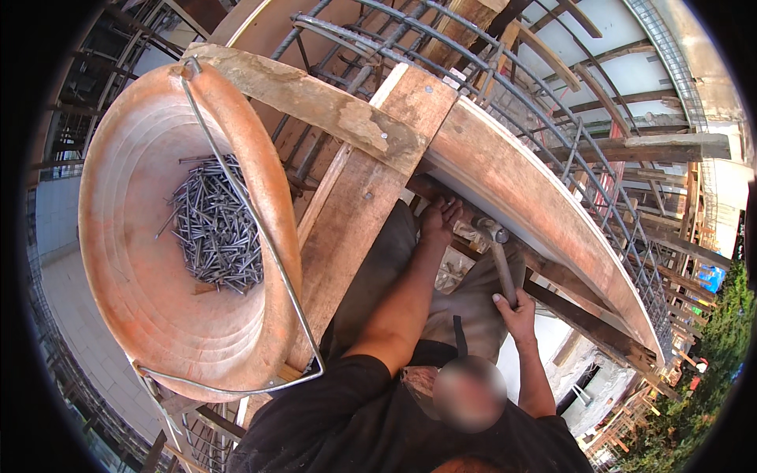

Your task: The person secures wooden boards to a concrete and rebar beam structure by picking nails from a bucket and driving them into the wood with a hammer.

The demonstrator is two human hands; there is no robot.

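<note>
My right hand is closed round the handle of a hammer. The hammer's metal head points up and away from me, close beside a dark timber under the curved formwork board. My left hand is raised to the underside of that board, a little left of the hammer head. Its fingers are curled, and whatever they may hold is too small to make out. To my left, a worn orange bucket with a wire handle contains a heap of loose steel nails.
A curved plywood panel arcs from the upper middle to the right. Planks nailed together stand between the bucket and my arms. Rebar runs along the panel's far side. Timber props and a drop with greenery show at right.
</note>
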